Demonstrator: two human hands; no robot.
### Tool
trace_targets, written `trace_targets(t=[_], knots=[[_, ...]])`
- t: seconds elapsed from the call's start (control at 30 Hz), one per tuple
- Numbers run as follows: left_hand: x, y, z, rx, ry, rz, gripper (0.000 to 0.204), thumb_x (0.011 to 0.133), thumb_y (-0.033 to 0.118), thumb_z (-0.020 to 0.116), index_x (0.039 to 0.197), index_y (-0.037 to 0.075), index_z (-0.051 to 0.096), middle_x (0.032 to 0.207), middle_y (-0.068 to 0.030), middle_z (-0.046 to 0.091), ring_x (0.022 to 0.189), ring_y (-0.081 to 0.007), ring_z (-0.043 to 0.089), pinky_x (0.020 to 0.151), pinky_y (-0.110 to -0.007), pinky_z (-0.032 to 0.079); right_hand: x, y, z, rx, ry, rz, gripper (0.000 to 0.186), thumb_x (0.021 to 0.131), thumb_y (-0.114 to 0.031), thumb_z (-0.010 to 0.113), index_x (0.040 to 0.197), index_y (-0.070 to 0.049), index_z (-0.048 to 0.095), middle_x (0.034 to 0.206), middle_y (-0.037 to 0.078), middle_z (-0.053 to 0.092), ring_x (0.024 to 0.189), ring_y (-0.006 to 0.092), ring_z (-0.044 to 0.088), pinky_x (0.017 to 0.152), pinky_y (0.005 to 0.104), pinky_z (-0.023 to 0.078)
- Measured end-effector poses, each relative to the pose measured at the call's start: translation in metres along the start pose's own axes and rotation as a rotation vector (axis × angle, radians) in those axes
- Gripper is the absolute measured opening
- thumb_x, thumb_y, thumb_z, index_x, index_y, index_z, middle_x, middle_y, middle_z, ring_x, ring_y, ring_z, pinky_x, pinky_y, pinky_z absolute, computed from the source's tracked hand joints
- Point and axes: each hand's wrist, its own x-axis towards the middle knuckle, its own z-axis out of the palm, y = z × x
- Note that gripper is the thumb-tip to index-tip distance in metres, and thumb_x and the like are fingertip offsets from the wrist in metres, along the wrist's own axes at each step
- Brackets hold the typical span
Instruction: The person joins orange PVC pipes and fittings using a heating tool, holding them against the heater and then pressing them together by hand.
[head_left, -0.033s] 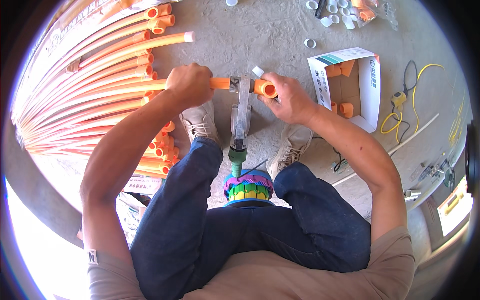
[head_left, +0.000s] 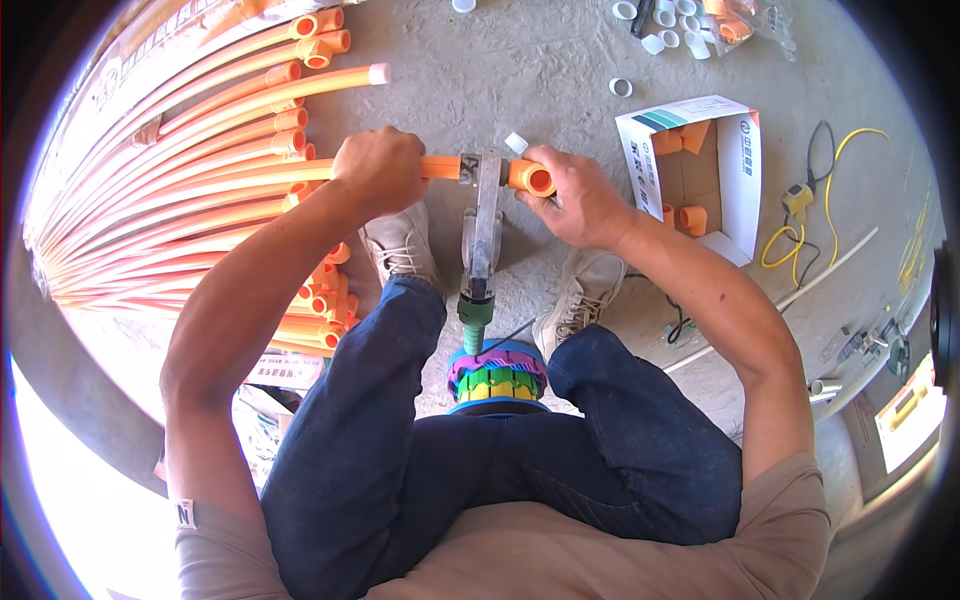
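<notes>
My left hand (head_left: 380,172) is wrapped round a long orange plastic pipe (head_left: 440,167), whose right end meets the left side of a pipe welding machine (head_left: 484,220). On the machine's other side, my right hand (head_left: 578,195) grips an orange pipe fitting (head_left: 532,178), its round opening toward me. The machine has a flat metal heating plate and a green handle (head_left: 475,318) that points at me. It stands between my shoes, in front of a multicoloured stool (head_left: 498,375). How deep pipe and fitting sit on the machine's sockets cannot be made out.
Many orange pipes (head_left: 200,170) with fittings on their ends fan out at left. An open carton (head_left: 745,190) at right holds orange fittings. White caps (head_left: 620,88) lie scattered at the far right, one near my right fingers. A yellow cable (head_left: 828,215) and a thin pale pipe (head_left: 830,270) lie beyond.
</notes>
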Motion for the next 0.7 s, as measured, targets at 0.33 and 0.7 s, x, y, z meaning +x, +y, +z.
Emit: trace_targets(t=[0.33, 0.7], knots=[[0.0013, 0.0010, 0.0014, 0.001, -0.006, -0.011, 0.025, 0.085, 0.030, 0.070, 0.096, 0.009, 0.079, 0.095, -0.0198, 0.075, 0.091, -0.0400, 0.074, 0.081, -0.048, 0.060, 0.0007, 0.0045, 0.0003, -0.018, -0.021, 0.011, 0.041, 0.090, -0.014, 0.074, 0.120, 0.003, 0.053, 0.093, 0.026, 0.071, 0.087, 0.0462, 0.070, 0.075, 0.0491, 0.055], [-0.0021, 0.0021, 0.0026, 0.005, 0.037, -0.022, 0.023, 0.085, 0.029, 0.068, 0.094, 0.010, 0.078, 0.092, -0.0188, 0.075, 0.089, -0.0398, 0.075, 0.079, -0.048, 0.061, 0.0044, 0.0046, -0.0036, 0.055, -0.095, 0.114, 0.037, 0.091, -0.018, 0.075, 0.115, 0.002, 0.055, 0.087, 0.023, 0.071, 0.084, 0.0424, 0.072, 0.072, 0.0446, 0.054]])
